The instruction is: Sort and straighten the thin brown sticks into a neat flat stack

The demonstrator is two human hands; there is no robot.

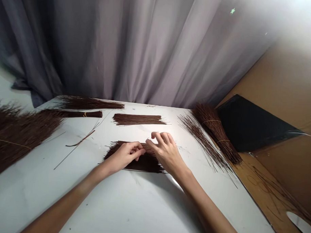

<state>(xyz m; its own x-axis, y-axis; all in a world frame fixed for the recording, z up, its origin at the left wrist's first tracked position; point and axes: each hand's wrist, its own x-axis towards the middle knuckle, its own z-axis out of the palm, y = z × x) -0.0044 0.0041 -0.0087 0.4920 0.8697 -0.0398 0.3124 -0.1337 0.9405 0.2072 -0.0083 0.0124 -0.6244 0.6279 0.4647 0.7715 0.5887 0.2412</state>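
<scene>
A spread bunch of short dark brown twigs (143, 163) lies across the white table in front of me. Over its middle, my left hand (130, 152) has its fingers curled with thumb and forefinger close together; whatever is in that pinch is too small to make out. My right hand (166, 149) hovers over the bunch's right part, fingers bent and thumb apart from the forefinger, with nothing plain between them. Behind both hands is a smaller bunch of cut twigs (138, 119), lying flat.
Loose twigs (203, 140) and a tied bundle (217, 132) lie at the right edge. A large bushy bundle (22, 139) fills the left. Further back are a yellow-tied bundle (76, 114) and another bunch (94, 103). A curved brown strip (80, 141) lies left. A grey curtain (137, 48) hangs behind.
</scene>
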